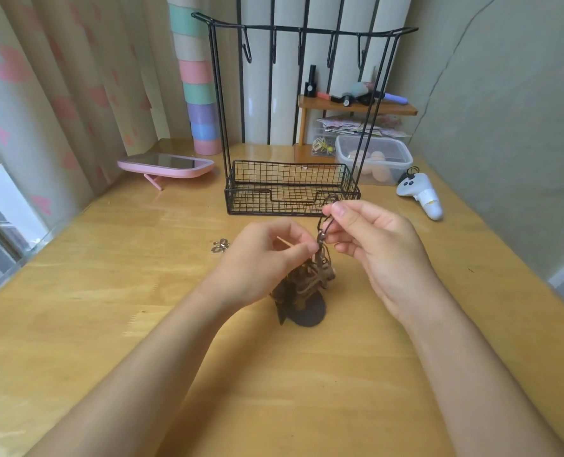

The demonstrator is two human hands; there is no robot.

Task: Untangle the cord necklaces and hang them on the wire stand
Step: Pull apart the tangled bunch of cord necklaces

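You are holding the tangled bundle of brown and tan cord necklaces [308, 281] over the middle of the pale wooden surface [109, 324], on the near side of the black wire stand [290, 179]. The bundle's lower end, with a dark flat oval piece [308, 313], is resting on the surface while its upper part is being lifted.

Your left hand [267, 258] is coming in from the left, and its grip is narrow: thumb and forefinger are pinching the cords at the top of the tangle. Your right hand [376, 245] is sitting a little higher and farther, its grip also narrow, thumb and forefinger pinching a dark cord loop [328, 200] that is rising out of the bundle. That loop is showing in front of the stand's basket base, but I cannot tell whether it is touching the wire.

The stand is standing upright at the far middle, its row of hooks [302, 44] hanging bare along the top rail.

A small silvery metal piece [220, 245] is lying on the surface just left of your left hand. A pink-framed mirror [167, 164] is sitting at the far left, near a pastel striped cylinder [198, 94]. A white handheld controller [420, 194] and a clear lidded plastic box [373, 156] are lying at the far right.
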